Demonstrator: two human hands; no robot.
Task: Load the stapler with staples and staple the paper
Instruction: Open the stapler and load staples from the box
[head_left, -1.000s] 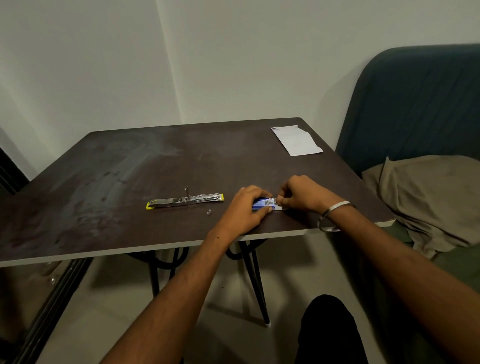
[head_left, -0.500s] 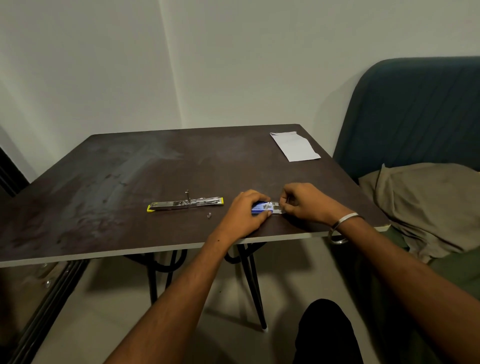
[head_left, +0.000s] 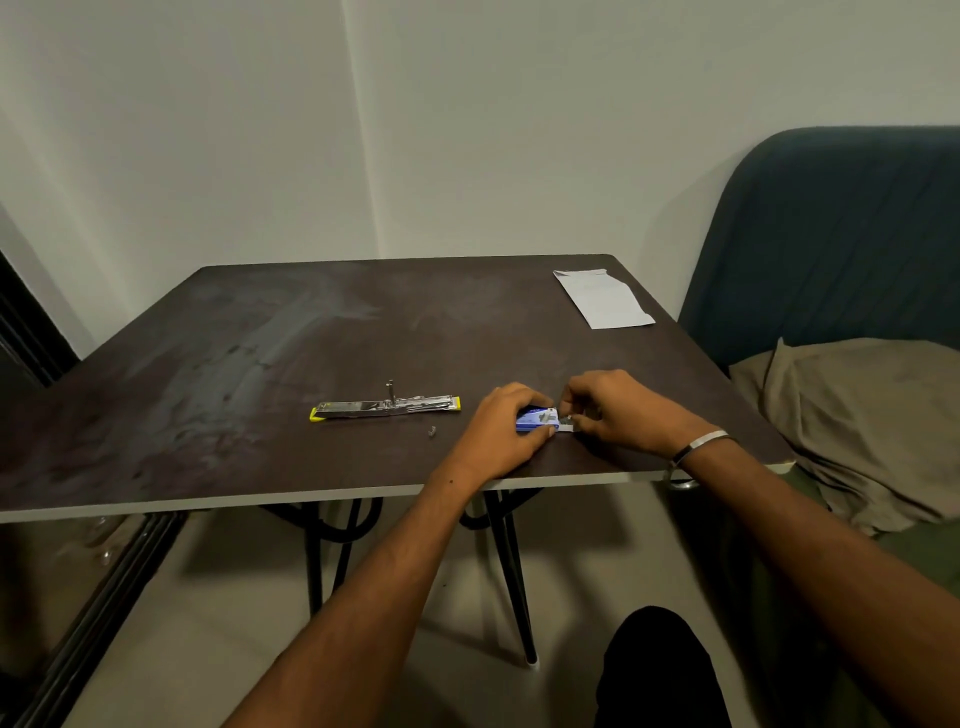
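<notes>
Entry: staple box, near table edge. My left hand grips it; right hand pinches its white inner tray, now drawn slightly further out. Staples nearly reachable, I judge. Stapler lies open, left; paper far corner.

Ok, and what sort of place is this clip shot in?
Probably a room in a home, not an office: a small dark table on thin metal legs stands in a plain white corner, beside a dark blue upholstered seat with a crumpled beige cloth on it.
</notes>
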